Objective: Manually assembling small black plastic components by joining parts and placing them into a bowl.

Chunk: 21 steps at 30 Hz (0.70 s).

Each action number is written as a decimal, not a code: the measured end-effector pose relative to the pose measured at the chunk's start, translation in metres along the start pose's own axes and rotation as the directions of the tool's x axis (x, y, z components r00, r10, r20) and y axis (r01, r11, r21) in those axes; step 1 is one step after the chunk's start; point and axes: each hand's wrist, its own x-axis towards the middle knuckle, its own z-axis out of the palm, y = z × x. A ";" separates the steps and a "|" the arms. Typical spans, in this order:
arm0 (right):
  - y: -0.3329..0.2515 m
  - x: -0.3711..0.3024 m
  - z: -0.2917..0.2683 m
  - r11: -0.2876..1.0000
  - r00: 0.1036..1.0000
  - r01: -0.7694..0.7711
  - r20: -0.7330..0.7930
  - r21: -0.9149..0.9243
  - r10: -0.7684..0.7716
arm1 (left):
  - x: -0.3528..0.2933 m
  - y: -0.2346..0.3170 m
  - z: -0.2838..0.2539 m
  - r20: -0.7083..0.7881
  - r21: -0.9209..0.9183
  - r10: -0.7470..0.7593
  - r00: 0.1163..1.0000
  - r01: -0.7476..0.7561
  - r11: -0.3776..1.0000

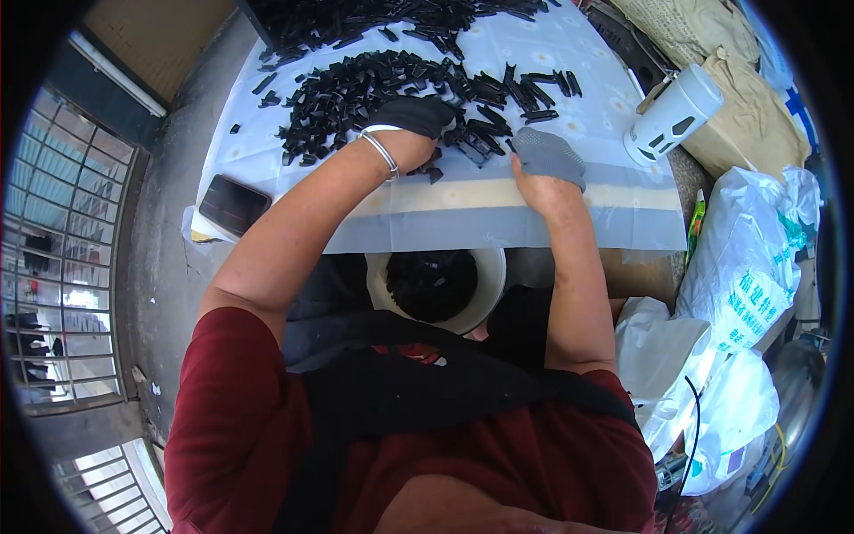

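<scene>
**Desk:** What have you got on the head view?

**Operator:** I see a table (569, 209) covered with a pale flowered sheet running across the upper middle of the frame. A big heap of small black plastic pieces (374, 89) spreads over it, from the top edge down to just above centre.

**Desk:** And the hands?

**Operator:** Both are gloved. My left hand (411, 117) sits just left of centre, upper half, in a dark glove with a metal bangle (382, 149) at the wrist. It rests on the near edge of the heap, fingers curled down into the pieces. I cannot tell whether it has actually clenched one. My right hand (546, 157) is a little right of centre in a grey glove, at the right fringe of the heap, touching the loose pieces there. The glove hides the fingers, so whether it grasps anything I cannot say.

**Desk:** Anything below the table edge?

**Operator:** A white bucket (492, 287) at centre frame, between my forearms, with more black pieces inside.

**Desk:** Surroundings?

**Operator:** A dark phone (233, 205) lies at the table's left corner. A white cylindrical device (673, 114) lies tilted at upper right, and white sacks (752, 258) crowd the right side.
</scene>
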 end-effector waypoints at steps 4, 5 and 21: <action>0.003 -0.012 0.001 1.000 0.998 -0.015 -0.056 -0.016 0.014 | -0.009 -0.011 -0.009 -0.086 0.041 -0.119 0.989 0.123 0.992; 0.005 -0.016 0.001 1.000 0.992 -0.004 -0.129 0.020 0.007 | -0.014 -0.011 -0.012 -0.088 0.044 -0.116 0.989 0.120 0.992; -0.022 -0.050 -0.013 0.997 0.990 -0.017 -0.138 0.075 0.028 | -0.064 0.044 0.015 0.007 -0.012 -0.312 0.950 0.312 0.950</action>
